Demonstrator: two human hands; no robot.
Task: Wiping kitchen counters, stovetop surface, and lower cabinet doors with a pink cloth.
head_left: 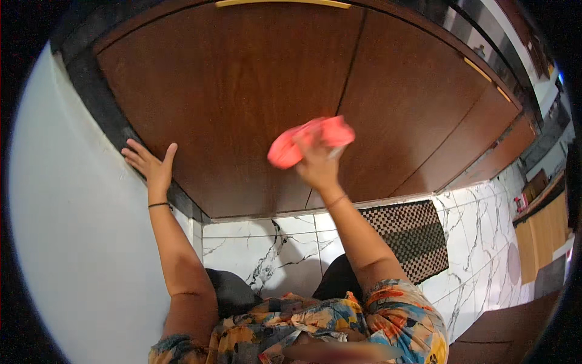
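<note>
My right hand (318, 164) grips a bright pink cloth (285, 150), bunched up and a little blurred by motion. The cloth is at the brown wooden cabinet doors (230, 91), near the dark seam between two of them. To the left, my left hand (151, 165) has its fingers spread and holds nothing. It rests by the dark frame (109, 91) at the cabinet's left edge, beside the white wall; whether the palm presses on the surface is hard to tell.
A checkered black and beige mat (406, 236) lies on the white marbled floor tiles (260, 249) below the doors. Yellow handles (478, 70) run along the doors' upper edges. The white wall (91, 242) closes off the left side. Wooden furniture (542, 227) stands at far right.
</note>
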